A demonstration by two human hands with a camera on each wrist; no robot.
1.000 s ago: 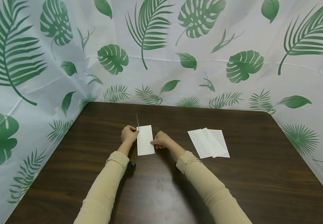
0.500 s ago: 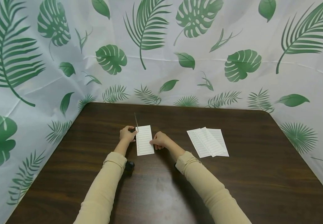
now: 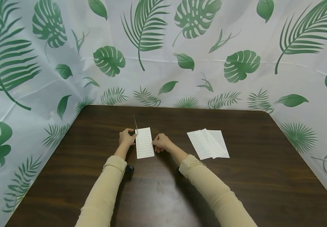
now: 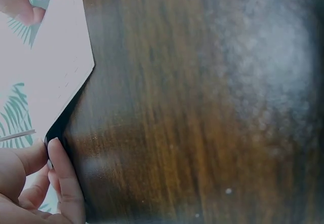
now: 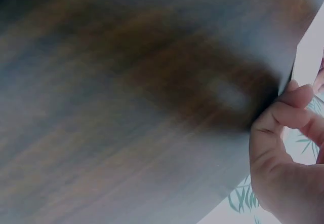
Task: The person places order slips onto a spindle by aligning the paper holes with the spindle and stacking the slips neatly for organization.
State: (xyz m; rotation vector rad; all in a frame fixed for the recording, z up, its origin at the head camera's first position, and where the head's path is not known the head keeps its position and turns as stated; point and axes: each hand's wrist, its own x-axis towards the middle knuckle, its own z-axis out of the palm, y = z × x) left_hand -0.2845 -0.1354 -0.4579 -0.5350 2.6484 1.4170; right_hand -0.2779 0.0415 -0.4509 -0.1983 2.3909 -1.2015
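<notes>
A white sheet of lined paper (image 3: 144, 143) is held up between both hands, left of the table's middle. My right hand (image 3: 162, 143) pinches its right edge between thumb and bent index finger. At the left edge, my left hand (image 3: 126, 137) grips a small black piece (image 4: 52, 133) between thumb and fingers, right against the paper. Its kind is hidden by the fingers; I cannot tell what it is. A thin metal strip (image 3: 135, 122) sticks up beside the left thumb and crosses the paper's upper left corner.
To the right, several overlapping lined sheets (image 3: 208, 144) lie on the dark wooden table (image 3: 251, 176). A white curtain (image 3: 157, 69) with green leaf prints hangs behind the table and along its sides.
The left hand has slid slightly left and down along the paper's left edge, and the metal strip has shifted with it. The right hand keeps its pinch.
</notes>
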